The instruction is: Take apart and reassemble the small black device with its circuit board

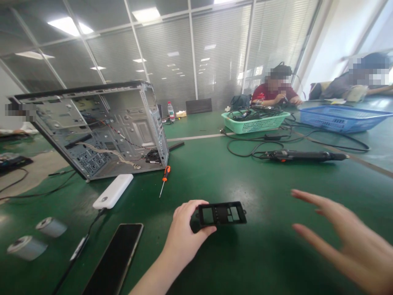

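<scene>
Plainly, the left hand [186, 227] pinches the left end of a black frame [222, 214] over the table [245, 262], its long axis running sideways toward the right hand [344, 235], which is spread, holding nothing, well apart from the frame's free end. Beyond the left hand, an orange-handled screwdriver [166, 173] lies beside the computer case [143, 129].

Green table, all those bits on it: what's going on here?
Someone wearing the camera is holding a small black frame by its left end, in their left hand. Their right hand is open and holds nothing, spread above the green table. An open computer case stands beyond, to the left, with an orange-handled screwdriver lying near its corner. Across the table, another person in a red top sits behind a green basket full of cables.
</scene>
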`<control>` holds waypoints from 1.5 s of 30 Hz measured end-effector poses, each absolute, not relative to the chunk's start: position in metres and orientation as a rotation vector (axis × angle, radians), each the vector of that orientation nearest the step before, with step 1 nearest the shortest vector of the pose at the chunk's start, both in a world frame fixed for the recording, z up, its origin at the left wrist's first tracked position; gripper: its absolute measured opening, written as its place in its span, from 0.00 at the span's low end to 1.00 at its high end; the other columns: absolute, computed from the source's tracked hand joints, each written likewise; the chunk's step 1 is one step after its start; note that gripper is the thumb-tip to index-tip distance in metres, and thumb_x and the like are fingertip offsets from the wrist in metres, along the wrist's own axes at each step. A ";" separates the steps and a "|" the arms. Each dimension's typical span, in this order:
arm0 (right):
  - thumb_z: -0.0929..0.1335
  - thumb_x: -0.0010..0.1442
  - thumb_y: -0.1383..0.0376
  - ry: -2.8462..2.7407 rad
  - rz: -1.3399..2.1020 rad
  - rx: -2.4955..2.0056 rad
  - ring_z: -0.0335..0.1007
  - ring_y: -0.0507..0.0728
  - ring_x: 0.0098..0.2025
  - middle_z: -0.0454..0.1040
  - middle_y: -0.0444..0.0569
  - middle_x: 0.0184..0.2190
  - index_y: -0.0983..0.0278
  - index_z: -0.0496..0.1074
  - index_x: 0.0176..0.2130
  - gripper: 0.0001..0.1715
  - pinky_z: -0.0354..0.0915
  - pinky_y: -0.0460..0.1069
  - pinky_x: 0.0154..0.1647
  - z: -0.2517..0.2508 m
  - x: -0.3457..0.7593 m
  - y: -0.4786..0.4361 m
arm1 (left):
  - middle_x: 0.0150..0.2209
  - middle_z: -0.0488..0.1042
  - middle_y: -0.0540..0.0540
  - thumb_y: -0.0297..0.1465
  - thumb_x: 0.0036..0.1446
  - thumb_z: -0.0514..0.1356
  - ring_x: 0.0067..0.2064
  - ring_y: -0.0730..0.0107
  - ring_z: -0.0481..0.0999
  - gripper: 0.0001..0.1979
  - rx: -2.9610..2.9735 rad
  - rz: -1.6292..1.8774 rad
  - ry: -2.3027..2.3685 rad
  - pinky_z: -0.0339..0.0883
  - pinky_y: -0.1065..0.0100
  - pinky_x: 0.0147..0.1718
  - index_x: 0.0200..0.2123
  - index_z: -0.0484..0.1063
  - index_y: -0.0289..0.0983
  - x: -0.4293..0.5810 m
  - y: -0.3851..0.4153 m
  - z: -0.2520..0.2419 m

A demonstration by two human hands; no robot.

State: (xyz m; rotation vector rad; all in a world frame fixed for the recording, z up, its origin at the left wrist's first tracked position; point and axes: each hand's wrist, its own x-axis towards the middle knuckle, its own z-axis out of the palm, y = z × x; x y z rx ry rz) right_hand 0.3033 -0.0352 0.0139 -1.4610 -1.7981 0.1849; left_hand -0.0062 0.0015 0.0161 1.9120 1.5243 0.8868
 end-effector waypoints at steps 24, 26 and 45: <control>0.59 0.61 0.66 -1.932 0.513 -1.214 0.57 0.58 0.57 0.60 0.49 0.54 0.57 0.60 0.51 0.18 0.58 0.58 0.57 0.008 0.207 -0.015 | 0.54 0.70 0.45 0.22 0.51 0.58 0.57 0.59 0.66 0.19 2.154 1.124 1.173 0.57 0.52 0.57 0.46 0.66 0.43 -0.007 -0.005 0.018; 0.61 0.58 0.65 -1.863 0.698 -1.260 0.61 0.59 0.53 0.64 0.51 0.50 0.60 0.60 0.50 0.18 0.60 0.58 0.55 0.011 0.204 -0.017 | 0.52 0.71 0.45 0.26 0.53 0.60 0.55 0.58 0.67 0.19 2.153 1.127 1.167 0.58 0.54 0.56 0.49 0.66 0.44 -0.008 -0.005 0.018; 0.44 0.67 0.53 -0.444 2.316 -0.794 0.54 0.49 0.13 0.58 0.45 0.12 0.68 0.64 0.32 0.34 0.50 0.42 0.17 0.023 0.182 -0.024 | 0.20 0.60 0.53 0.50 0.63 0.42 0.24 0.70 0.63 0.25 1.687 0.929 1.161 0.56 0.69 0.29 0.28 0.65 0.37 -0.008 0.000 0.013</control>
